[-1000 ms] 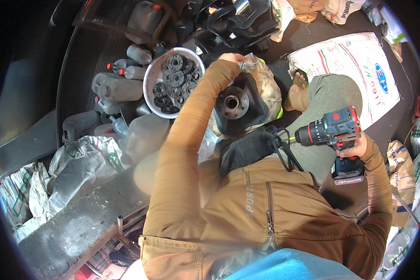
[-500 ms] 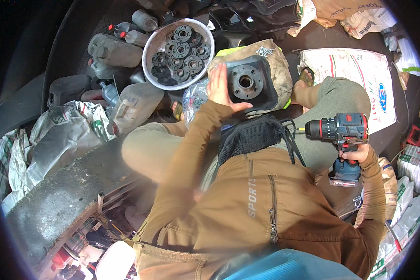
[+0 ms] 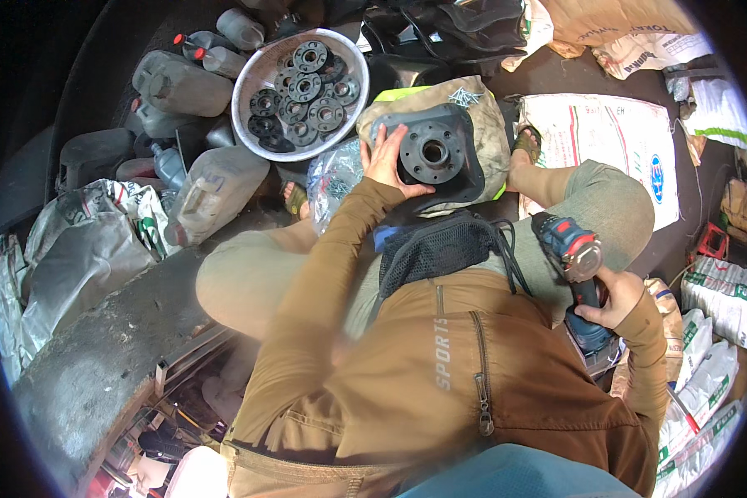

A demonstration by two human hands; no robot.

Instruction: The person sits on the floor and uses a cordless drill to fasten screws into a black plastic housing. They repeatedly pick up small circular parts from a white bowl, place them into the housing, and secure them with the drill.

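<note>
My right hand is wrapped around the handle of a blue and black cordless drill above my right leg. The drill's back end shows, and its bit is hidden from sight. My left hand lies with fingers spread against the left side of a round dark flange with a central hole and smaller holes around it. Under the flange is a black, square-cornered rubber-like piece. Both rest on a stained cloth-covered pad between my legs. Several screws lie on the pad's far edge.
A white basin of dark flanges stands at the far left, with a clear plastic bag nearer me. Grimy plastic jugs crowd the left side. A white sack lies at the far right, and stacked sacks line the right edge.
The drill has swung from pointing left to pointing away from me, and its rear now faces up. The flange and black piece have turned and tilted under my left hand.
</note>
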